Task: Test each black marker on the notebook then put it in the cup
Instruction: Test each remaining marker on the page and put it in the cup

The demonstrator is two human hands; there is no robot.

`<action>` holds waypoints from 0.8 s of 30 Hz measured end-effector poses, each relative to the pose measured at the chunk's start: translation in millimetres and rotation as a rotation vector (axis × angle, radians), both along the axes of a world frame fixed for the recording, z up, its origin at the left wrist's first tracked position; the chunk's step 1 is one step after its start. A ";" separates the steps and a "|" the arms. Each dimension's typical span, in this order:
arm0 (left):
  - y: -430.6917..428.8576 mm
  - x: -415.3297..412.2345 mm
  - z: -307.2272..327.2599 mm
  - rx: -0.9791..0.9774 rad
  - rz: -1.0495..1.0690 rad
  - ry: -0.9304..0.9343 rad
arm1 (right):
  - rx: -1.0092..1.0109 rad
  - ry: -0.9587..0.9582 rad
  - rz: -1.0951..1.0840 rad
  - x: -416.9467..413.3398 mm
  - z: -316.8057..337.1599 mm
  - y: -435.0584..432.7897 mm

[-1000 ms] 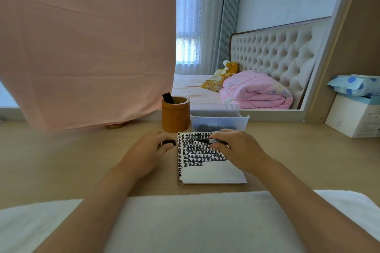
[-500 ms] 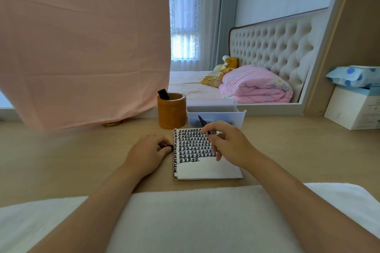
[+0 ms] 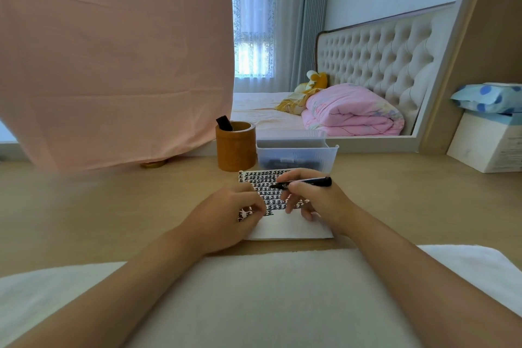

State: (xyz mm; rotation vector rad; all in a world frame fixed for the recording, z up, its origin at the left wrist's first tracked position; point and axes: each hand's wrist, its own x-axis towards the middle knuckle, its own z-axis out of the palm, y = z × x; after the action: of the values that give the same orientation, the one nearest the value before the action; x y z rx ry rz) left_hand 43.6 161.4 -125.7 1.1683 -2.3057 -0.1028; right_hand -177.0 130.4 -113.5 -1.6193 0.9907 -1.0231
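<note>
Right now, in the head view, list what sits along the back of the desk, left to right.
Pink cloth → brown cup → clear bin → white box.

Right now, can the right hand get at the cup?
Probably yes. The right hand, gripping a marker over the notebook, has nothing standing between it and the cup; the left hand rests lower, out of that line.

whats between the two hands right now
Head view: the notebook, its page covered in marks, lies between the left hand and right hand, under the tip of the black marker.
</note>
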 end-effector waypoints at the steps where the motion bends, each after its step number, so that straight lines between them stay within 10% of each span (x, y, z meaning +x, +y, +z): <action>1: 0.6 0.8 -2.8 0.004 -0.013 -0.005 | -0.015 0.033 -0.019 0.0 -1.7 0.3; 24: -2.7 7.3 -16.2 0.053 -0.048 -0.073 | -0.207 0.255 -0.090 9.8 -14.7 -3.4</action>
State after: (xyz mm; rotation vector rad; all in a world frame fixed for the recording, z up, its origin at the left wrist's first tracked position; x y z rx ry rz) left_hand 50.9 158.7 -141.9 1.1604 -2.4091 -0.1426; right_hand -167.3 127.0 -128.2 -1.9264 1.1668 -1.0239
